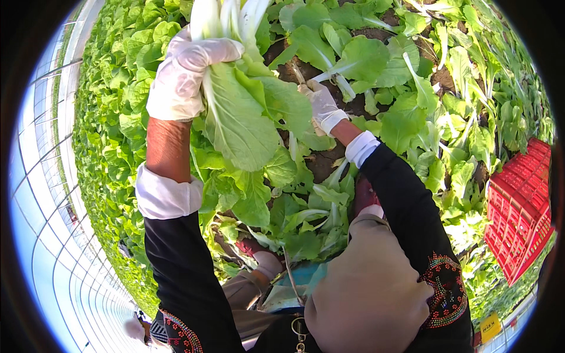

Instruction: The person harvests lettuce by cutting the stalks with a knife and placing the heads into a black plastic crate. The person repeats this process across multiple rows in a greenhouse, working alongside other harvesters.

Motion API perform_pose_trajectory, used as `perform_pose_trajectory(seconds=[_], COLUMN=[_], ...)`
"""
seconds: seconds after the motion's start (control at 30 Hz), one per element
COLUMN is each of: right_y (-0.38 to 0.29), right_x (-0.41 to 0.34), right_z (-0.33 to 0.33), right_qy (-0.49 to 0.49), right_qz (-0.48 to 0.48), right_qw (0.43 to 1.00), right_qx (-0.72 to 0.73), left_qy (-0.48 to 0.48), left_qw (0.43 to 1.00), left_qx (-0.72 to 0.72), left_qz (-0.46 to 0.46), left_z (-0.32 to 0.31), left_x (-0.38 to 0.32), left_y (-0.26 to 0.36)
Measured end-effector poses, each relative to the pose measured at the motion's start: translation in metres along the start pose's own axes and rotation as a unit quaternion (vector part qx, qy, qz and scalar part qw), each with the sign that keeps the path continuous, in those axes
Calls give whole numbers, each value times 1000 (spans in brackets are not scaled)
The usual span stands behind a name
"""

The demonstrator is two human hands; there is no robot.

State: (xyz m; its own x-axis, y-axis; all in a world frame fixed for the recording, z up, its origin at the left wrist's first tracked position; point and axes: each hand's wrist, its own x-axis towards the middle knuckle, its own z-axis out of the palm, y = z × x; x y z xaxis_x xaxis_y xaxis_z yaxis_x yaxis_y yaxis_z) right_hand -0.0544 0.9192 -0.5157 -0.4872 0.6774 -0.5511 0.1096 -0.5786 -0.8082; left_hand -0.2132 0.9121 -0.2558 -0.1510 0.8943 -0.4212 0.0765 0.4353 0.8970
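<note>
My left hand (194, 73), in a thin whitish glove, is closed around a bunch of leafy greens (247, 114). The white stalks point towards the top edge and the broad leaves hang down. My right hand (318, 103), gloved too, is to the right of those leaves, low over the soil. Its fingers are closed on a slim tool (297, 73), whose thin end points up and left; what kind of tool it is cannot be told. Cut or fallen leaves (359, 61) with white stems lie around and beyond the right hand.
Dense standing greens (110, 110) fill the left side. Loose leaves cover the ground between and beside my feet. A red plastic crate (518, 207) stands at the far right. Greenhouse framing (39, 167) curves along the left. Another person (143, 328) is partly visible at the bottom left.
</note>
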Motion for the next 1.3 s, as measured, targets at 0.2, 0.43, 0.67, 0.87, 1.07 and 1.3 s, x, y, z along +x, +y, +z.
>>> perform_pose_trajectory(seconds=[0.2,0.43,0.67,0.87,1.07,1.3], right_y=[28,55,2,-11,-22,-11], right_x=[66,111,73,77,63,0], right_z=[5,0,32,18,13,-16], right_qy=[-36,-31,-68,-93,-144,-35], right_qz=[-364,-297,-109,-59,-33,3], right_qw=[532,660,835,830,788,994], right_qx=[-764,-689,-535,-547,-597,-102], left_qy=[-54,22,67,82,55,146], left_qw=[736,692,682,694,705,768], left_qx=[673,709,720,710,694,610], left_qz=[-46,-132,-114,-86,-137,128], left_z=[33,-6,-25,-27,-17,-23], left_x=[120,64,5,12,-2,-71], left_y=[-52,-115,-158,-168,-156,-152])
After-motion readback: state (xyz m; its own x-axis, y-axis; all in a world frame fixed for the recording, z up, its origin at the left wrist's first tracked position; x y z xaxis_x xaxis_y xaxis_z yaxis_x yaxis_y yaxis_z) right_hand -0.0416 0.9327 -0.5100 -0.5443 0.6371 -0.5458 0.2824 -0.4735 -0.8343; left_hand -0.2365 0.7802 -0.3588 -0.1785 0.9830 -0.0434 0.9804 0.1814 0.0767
